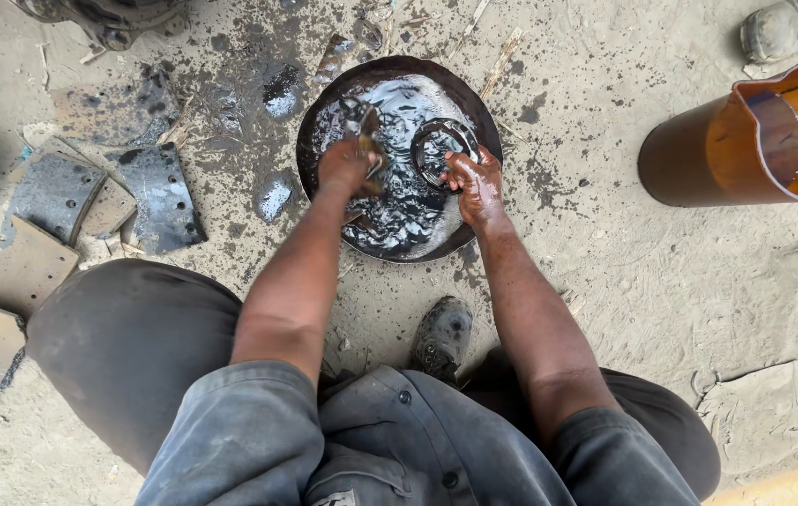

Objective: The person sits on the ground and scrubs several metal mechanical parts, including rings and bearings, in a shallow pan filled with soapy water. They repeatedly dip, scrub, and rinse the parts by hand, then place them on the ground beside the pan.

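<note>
A: Why is the ring (pixel 444 153) tilted in the pan (pixel 399 75)?

B: The right hand (pixel 476 183) is clamped on its lower edge and holds it half out of the dark liquid, at upper centre of the frame. The left hand (pixel 350 165) is closed around a brush (pixel 368 131), just beside the ring.

A: And the ground?

B: Sandy dirt (pixel 661 300) with oil stains. Brake pads (pixel 108 201) lie at left, a brown jug (pixel 745 141) at upper right.

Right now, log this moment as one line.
left hand: holds brush in pan | right hand: grips metal ring | pan: dark oily liquid | brake shoes: on ground, left
</note>
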